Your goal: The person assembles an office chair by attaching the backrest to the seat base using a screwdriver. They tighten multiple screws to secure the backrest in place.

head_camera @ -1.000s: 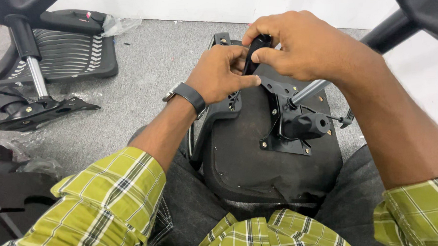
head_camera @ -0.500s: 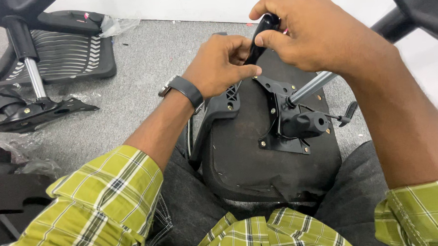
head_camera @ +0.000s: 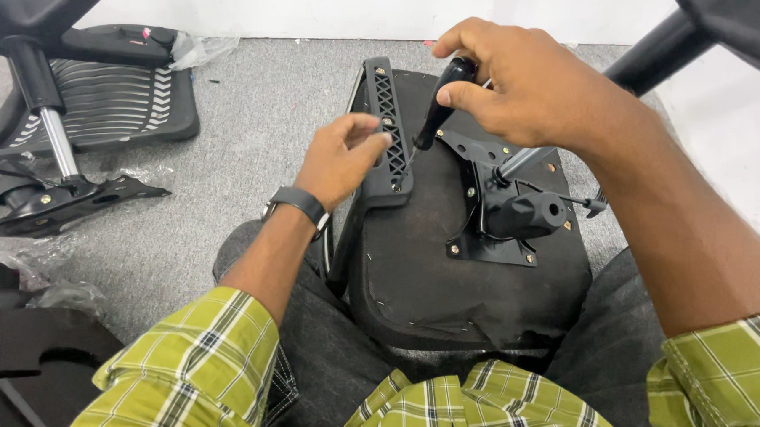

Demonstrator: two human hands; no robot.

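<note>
An upturned black chair seat rests on my lap, with a black metal tilt mechanism bolted to its underside. My right hand grips a black-handled screwdriver, its tip pointing down at the armrest bracket. My left hand, with a dark watch on the wrist, pinches the black ribbed armrest that lies along the seat's left edge.
Another chair base with a chrome gas cylinder and a ribbed black seat part lie on the grey carpet at left. Clear plastic wrapping sits by the white wall. A black tube crosses the upper right.
My right hand has lifted and pulled back with the screwdriver, and my left hand has slid down and left, so the armrest bracket now shows between them.
</note>
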